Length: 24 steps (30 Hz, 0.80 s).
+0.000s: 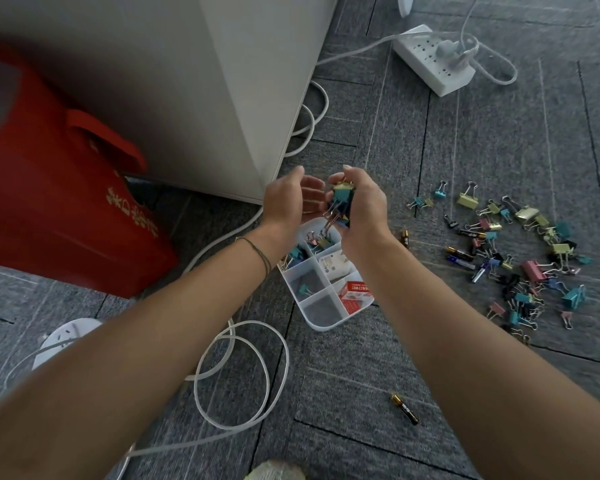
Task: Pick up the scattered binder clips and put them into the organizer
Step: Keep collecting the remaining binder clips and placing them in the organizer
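Head view: right hand [362, 202] clutching a clump of clips [340, 202] over the organizer [326, 323], left hand [288, 199] cupped open. Light, stiff, probably tangle-prone; best pinched by bodies.

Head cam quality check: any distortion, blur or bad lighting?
Head view: wide-angle bending, forearms balloon at the bottom edge and the cabinet edge leans; light soft and dim, no glare; clip pile sharp, held binder clips slightly soft.

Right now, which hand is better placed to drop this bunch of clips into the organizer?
The right hand, probably. It grips the bunch of clips directly above the organizer, while the left hand is cupped open beside them, holding nothing visible.
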{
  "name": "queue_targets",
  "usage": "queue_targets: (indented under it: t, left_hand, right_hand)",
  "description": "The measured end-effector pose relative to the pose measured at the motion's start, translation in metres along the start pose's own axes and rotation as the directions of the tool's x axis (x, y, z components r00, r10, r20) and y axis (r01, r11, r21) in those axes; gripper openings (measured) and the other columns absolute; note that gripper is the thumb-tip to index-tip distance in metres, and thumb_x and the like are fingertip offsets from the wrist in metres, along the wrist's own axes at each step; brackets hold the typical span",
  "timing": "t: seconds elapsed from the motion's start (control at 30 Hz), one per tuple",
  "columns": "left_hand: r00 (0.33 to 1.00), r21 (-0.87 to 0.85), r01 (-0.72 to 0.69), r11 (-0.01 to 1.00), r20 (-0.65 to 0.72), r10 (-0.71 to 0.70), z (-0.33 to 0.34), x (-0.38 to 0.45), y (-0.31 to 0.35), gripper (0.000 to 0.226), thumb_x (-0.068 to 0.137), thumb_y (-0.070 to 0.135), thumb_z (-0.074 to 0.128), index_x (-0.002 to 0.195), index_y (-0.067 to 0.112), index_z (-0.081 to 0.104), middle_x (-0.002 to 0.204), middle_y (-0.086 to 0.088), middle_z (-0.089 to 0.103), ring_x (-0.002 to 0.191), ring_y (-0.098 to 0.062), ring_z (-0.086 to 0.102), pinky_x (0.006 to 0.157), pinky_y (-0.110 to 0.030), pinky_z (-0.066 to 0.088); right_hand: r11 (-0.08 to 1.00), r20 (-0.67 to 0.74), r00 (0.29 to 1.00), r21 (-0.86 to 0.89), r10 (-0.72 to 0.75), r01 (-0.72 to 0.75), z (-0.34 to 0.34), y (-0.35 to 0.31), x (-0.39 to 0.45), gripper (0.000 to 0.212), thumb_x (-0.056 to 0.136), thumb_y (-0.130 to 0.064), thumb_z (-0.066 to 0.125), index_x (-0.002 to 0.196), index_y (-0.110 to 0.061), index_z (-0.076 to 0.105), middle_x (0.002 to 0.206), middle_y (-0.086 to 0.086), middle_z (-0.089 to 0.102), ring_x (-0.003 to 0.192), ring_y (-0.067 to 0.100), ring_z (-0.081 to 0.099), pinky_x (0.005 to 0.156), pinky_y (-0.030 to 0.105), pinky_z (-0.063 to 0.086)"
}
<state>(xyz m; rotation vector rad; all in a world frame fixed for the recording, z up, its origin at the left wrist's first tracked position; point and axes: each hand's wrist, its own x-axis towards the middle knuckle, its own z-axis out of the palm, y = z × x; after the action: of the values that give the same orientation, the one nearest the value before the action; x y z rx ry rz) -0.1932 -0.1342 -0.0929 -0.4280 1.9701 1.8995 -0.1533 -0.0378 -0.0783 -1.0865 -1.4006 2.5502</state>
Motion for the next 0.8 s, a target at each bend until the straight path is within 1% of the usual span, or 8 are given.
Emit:
queue_targets:
  t: [0.1, 0.23, 0.3, 0.4, 0.47, 0.6, 0.73, 0.8]
  left_hand:
    - [1.0, 0.006, 0.0, 1.0, 0.002, 0.0, 0.001, -0.001, 0.0, 0.044, 0.106, 0.031, 0.043, 0.089, 0.003, 0.072, 0.059, -0.001, 0.068, 0.05, -0.008, 0.063, 0.05, -0.019, 0.05]
    - [0.999, 0.033, -0.012, 0.999, -0.043, 0.013, 0.001, 0.002, -0.003, 0.042, 0.104, 0.033, 0.046, 0.08, 0.012, 0.073, 0.078, -0.01, 0.073, 0.076, -0.024, 0.07, 0.057, -0.027, 0.053]
    - [0.998, 0.022, -0.041, 0.999, -0.048, 0.042, 0.0, 0.001, -0.003, 0.042, 0.104, 0.03, 0.045, 0.081, 0.01, 0.074, 0.08, -0.013, 0.074, 0.078, -0.026, 0.071, 0.061, -0.031, 0.056]
    - [0.995, 0.012, -0.081, 0.997, -0.057, 0.081, 0.001, 0.0, -0.003, 0.042, 0.104, 0.025, 0.044, 0.081, 0.006, 0.073, 0.08, -0.016, 0.074, 0.075, -0.027, 0.072, 0.061, -0.032, 0.058]
    - [0.995, 0.012, -0.085, 0.996, -0.046, 0.085, 0.002, 0.0, -0.003, 0.044, 0.103, 0.026, 0.043, 0.083, 0.002, 0.073, 0.085, -0.021, 0.075, 0.079, -0.034, 0.074, 0.064, -0.037, 0.061]
    - [0.998, 0.01, -0.068, 0.998, -0.005, 0.068, 0.001, 0.001, -0.003, 0.048, 0.103, 0.032, 0.042, 0.087, 0.001, 0.074, 0.087, -0.024, 0.076, 0.085, -0.039, 0.074, 0.076, -0.049, 0.063]
    - [0.989, 0.027, -0.084, 0.996, 0.128, 0.08, 0.002, -0.004, 0.004, 0.053, 0.109, 0.035, 0.037, 0.103, -0.005, 0.071, 0.082, -0.015, 0.075, 0.074, -0.024, 0.074, 0.066, -0.035, 0.061]
    - [0.977, 0.049, -0.116, 0.992, 0.183, 0.105, 0.0, -0.004, 0.005, 0.051, 0.11, 0.034, 0.036, 0.106, -0.004, 0.07, 0.085, -0.015, 0.075, 0.075, -0.022, 0.074, 0.067, -0.034, 0.061]
  right_hand:
    - [0.991, 0.022, 0.994, -0.076, -0.105, 0.106, 0.006, 0.004, -0.005, 0.028, 0.096, -0.022, 0.053, 0.073, -0.012, 0.066, 0.065, 0.004, 0.063, 0.053, 0.011, 0.059, 0.054, 0.024, 0.049]
    - [0.956, 0.1, 0.971, -0.18, -0.217, 0.232, 0.005, 0.011, -0.011, 0.027, 0.088, -0.01, 0.048, 0.072, -0.008, 0.07, 0.068, 0.005, 0.07, 0.06, 0.011, 0.064, 0.053, 0.025, 0.05]
    - [0.952, 0.138, 0.964, -0.177, -0.226, 0.249, 0.004, 0.012, -0.011, 0.028, 0.085, -0.012, 0.047, 0.075, -0.005, 0.072, 0.072, 0.008, 0.072, 0.064, 0.016, 0.066, 0.055, 0.028, 0.052]
    - [0.958, 0.163, 0.966, -0.171, -0.203, 0.23, 0.003, 0.011, -0.011, 0.031, 0.091, -0.011, 0.046, 0.085, 0.005, 0.072, 0.074, 0.015, 0.073, 0.062, 0.022, 0.067, 0.054, 0.032, 0.051]
    - [0.957, 0.169, 0.965, -0.175, -0.201, 0.23, 0.002, 0.012, -0.011, 0.039, 0.097, -0.017, 0.045, 0.089, 0.012, 0.07, 0.079, 0.021, 0.074, 0.065, 0.027, 0.067, 0.055, 0.033, 0.053]
    - [0.959, 0.197, 0.956, -0.14, -0.217, 0.246, -0.001, 0.01, -0.011, 0.042, 0.101, -0.019, 0.043, 0.084, 0.007, 0.071, 0.08, 0.021, 0.075, 0.07, 0.029, 0.072, 0.062, 0.033, 0.058]
    - [0.946, 0.242, 0.939, -0.155, -0.243, 0.284, -0.005, 0.01, -0.01, 0.037, 0.101, -0.013, 0.045, 0.093, 0.013, 0.069, 0.082, 0.021, 0.074, 0.072, 0.028, 0.073, 0.064, 0.031, 0.059]
    - [0.94, 0.253, 0.935, -0.172, -0.248, 0.295, -0.01, 0.008, -0.011, 0.035, 0.102, -0.011, 0.046, 0.097, 0.015, 0.067, 0.086, 0.025, 0.072, 0.074, 0.03, 0.072, 0.068, 0.035, 0.061]
